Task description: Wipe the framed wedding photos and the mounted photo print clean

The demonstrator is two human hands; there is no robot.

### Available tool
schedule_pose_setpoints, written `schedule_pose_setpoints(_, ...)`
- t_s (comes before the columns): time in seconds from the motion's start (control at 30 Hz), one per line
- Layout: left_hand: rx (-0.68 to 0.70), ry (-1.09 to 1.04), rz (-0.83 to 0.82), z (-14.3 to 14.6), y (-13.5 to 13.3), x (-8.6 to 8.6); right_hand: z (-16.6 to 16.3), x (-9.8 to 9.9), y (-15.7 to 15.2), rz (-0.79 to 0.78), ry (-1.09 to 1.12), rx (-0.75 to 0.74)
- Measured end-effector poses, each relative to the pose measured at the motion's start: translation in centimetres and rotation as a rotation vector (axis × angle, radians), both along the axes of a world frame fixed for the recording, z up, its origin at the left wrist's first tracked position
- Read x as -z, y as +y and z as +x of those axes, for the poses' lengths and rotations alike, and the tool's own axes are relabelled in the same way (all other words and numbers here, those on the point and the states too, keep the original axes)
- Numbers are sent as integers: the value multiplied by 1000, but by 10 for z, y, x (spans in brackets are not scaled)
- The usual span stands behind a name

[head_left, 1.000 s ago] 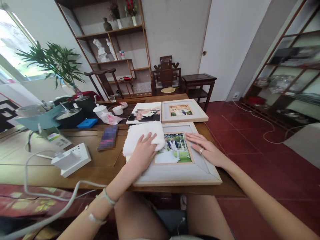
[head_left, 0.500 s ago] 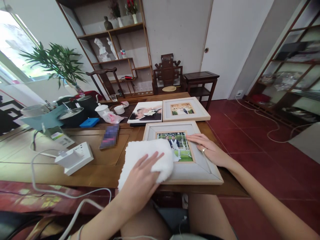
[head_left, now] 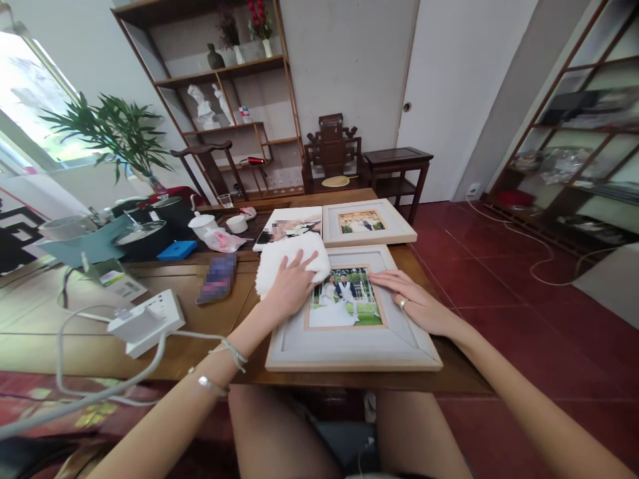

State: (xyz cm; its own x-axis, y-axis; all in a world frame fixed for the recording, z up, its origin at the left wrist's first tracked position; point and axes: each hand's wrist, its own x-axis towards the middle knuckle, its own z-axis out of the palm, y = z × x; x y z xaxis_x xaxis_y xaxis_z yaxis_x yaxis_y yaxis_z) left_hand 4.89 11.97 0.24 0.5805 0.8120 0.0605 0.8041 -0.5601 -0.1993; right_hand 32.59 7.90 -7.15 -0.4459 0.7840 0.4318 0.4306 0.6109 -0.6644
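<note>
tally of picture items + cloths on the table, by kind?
Framed photos: 2, the near framed photo under both hands and the far framed photo
Unframed photo print: 1
White cloth: 1, under the left hand
Total: 4

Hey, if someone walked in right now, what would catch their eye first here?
Probably the big framed wedding photo lying flat at the table's near edge, with the left hand pressing a white cloth on its far left corner and the right hand flat on its right side. Two more photos lie just behind.
</note>
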Motion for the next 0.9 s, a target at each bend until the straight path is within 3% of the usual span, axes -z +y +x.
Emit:
schedule_pose_setpoints(0.1, 31, 68, -94, 4, -32, -10, -1, 0, 0, -6, 1, 15)
schedule_pose_setpoints(0.23, 106, 83, -211, 3, -96, -19, -2, 0, -1, -1, -2, 42)
schedule_pose_setpoints(0.33, 204, -3, -236, 1, -140, -14, -2, 1, -1, 0, 3, 44)
schedule_pose_setpoints(0.43, 267, -110, -145, 3, -159, -3, -1, 1, 0, 0, 14, 44)
schedule_pose_setpoints(0.57, 139, -171, -44, 8, -139, 5, -1, 1, -1, 1, 18, 43)
schedule_pose_setpoints(0.7, -6, -127, 0, 8, -90, 1, -1, -1, -2, -2, 16, 30)
schedule_pose_setpoints(0.9, -48, -80, 123, 1, -20, -2, 1, 0, -2, -10, 32, 2)
